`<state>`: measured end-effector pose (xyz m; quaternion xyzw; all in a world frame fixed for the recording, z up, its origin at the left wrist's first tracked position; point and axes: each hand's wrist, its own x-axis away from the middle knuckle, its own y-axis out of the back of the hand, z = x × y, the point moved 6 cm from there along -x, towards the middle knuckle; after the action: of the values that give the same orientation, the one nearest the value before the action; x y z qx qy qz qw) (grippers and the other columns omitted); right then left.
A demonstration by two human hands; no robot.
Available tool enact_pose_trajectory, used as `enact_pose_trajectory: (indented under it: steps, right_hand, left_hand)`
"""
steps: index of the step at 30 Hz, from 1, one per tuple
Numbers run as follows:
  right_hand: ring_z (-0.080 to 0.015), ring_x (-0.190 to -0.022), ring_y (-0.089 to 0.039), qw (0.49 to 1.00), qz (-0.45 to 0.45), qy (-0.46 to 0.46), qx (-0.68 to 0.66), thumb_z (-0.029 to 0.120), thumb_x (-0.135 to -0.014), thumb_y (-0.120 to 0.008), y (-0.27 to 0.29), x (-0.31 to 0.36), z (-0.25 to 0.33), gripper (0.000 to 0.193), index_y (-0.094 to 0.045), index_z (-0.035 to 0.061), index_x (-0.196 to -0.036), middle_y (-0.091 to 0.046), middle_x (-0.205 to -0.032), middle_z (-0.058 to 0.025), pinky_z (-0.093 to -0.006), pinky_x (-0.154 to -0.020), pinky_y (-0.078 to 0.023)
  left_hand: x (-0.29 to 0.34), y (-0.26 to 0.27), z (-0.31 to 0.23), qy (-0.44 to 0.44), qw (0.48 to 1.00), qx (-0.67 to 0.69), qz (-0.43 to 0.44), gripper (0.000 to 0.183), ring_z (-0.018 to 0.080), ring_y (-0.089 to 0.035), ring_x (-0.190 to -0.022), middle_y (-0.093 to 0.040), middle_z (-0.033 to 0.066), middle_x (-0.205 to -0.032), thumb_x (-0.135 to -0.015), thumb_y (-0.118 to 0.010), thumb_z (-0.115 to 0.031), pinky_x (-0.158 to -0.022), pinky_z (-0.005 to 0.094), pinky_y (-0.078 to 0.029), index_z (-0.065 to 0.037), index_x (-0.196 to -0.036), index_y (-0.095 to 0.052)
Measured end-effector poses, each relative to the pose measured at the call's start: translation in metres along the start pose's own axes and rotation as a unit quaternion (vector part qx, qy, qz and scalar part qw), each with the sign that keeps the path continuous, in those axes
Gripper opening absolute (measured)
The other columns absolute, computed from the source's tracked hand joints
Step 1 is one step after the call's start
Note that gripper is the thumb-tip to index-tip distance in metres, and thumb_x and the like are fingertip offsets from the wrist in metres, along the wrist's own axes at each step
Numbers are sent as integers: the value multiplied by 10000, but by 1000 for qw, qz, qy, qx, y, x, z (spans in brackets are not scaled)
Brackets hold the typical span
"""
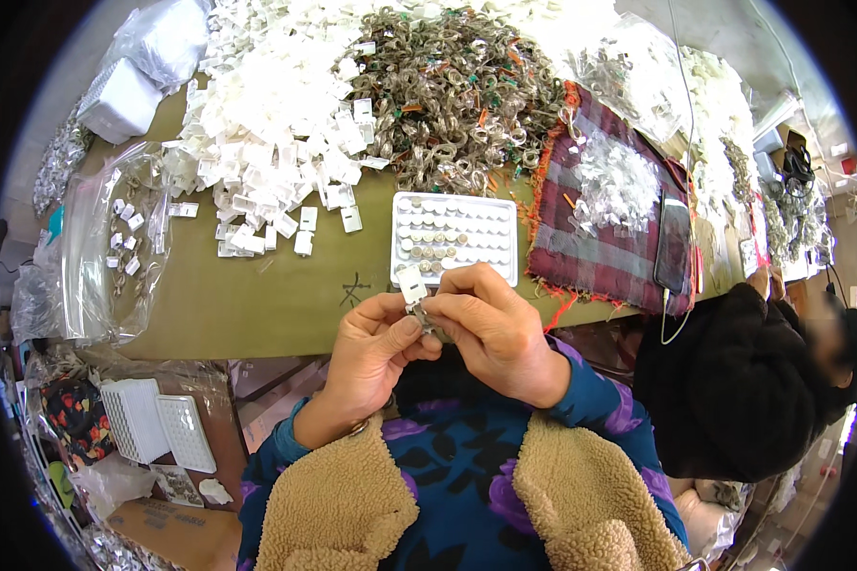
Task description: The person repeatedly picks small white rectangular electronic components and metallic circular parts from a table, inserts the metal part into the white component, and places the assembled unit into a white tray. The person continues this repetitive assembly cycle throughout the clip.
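Both hands meet in front of me at the table's near edge. My left hand (376, 347) is closed, its thumb and fingers pinching a small white rectangular plastic casing (411, 284) that points up and away. My right hand (495, 328) is closed too, fingertips pressed at the casing's lower end. A small greyish part shows between the fingertips, mostly hidden. Just beyond the hands lies a white tray (511, 249) with rows of small round pieces, some white and some metallic.
Loose white casings (286, 143) are heaped at the far left, beside a pile of grey-brown coiled cords (457, 95). On the right, a plaid cloth (567, 252) carries clear plastic bits (614, 181) and a smartphone (672, 243). A person in black (733, 390) sits close at right.
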<state>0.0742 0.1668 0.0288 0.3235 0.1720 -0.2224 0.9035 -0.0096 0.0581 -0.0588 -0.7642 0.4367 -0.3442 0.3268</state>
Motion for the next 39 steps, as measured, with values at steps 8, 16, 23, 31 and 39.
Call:
enact_pose_trajectory:
  steps: [8, 16, 23, 31, 39]
  right_hand:
    - [-247, -782, -648, 996, -14, -34, -76, -143, -817, -647, 8, 14, 13, 293, -675, -29, -1086, -589, -987, -135, -333, -693, -549]
    - [-279, -819, -668, 980, -56, 169, 84, -17, -639, -672, -3, 14, 23, 461, -672, -36, -1100, -666, -918, -118, -371, -699, -553]
    - [-310, -795, -655, 983, -117, -66, 126, -35, -908, -612, 28, -23, -55, 209, -676, -10, -1105, -648, -938, -140, -345, -685, -522]
    - [-327, -815, -638, 967, -50, -32, 248, -65, -797, -651, 16, -35, -78, 292, -693, 23, -1072, -613, -930, -136, -376, -704, -527]
    - [-355, -763, -632, 998, 6, -39, 40, -28, -841, -675, 1, -16, -20, 160, -605, -9, -984, -611, -889, -163, -403, -652, -522]
  left_hand:
    - [14, -8, 5, -3, 1000, 18, 20, 230, 172, -704, -813, -709, 117, -995, -962, -633, -72, -753, 333, -627, 33, -1166, -634]
    - [13, -9, 1, -23, 995, -89, -32, 204, 166, -683, -741, -693, 106, -902, -957, -649, -96, -683, 306, -604, 40, -1108, -654]
    - [2, 1, -13, -23, 990, -122, -64, 209, 177, -681, -665, -709, 174, -890, -912, -644, -22, -613, 300, -599, 81, -1093, -658]
    - [-4, 9, -19, -20, 991, -117, -58, 240, 181, -669, -630, -707, 183, -900, -893, -636, -5, -595, 288, -582, 89, -1113, -652]
    - [0, 2, -14, -10, 996, -72, -50, 291, 185, -708, -812, -699, 160, -1021, -996, -572, -85, -740, 315, -624, 61, -1246, -591]
